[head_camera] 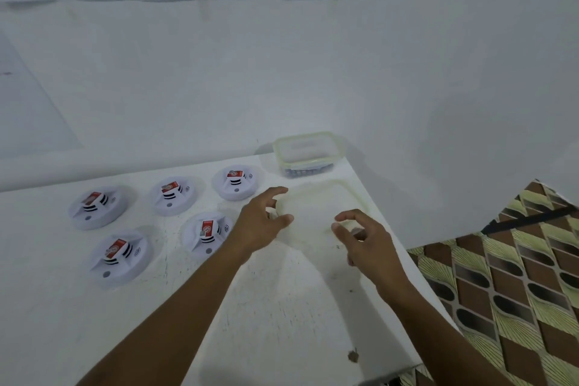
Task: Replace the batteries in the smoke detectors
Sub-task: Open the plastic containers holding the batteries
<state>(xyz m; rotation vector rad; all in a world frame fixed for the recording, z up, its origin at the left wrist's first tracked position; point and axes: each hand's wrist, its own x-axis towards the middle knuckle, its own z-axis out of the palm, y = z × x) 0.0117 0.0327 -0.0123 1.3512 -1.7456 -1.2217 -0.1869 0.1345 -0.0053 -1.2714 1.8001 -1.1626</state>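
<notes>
Head view: left hand (263,222) & right hand (363,240) both half-curled, empty, over loose lid (326,213) on counter (282,307). Battery tub (305,155) just beyond fingertips; five smoke detectors (205,233) left of left hand. Probably next: reach into tub, pinch one battery w/ fingertips.

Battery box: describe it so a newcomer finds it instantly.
Start at the white table and go to its far right corner by the wall. The box stands there, beyond the flat lid under both hands. It is the only clear rectangular tub; the five detectors to its left are round and white.
</notes>
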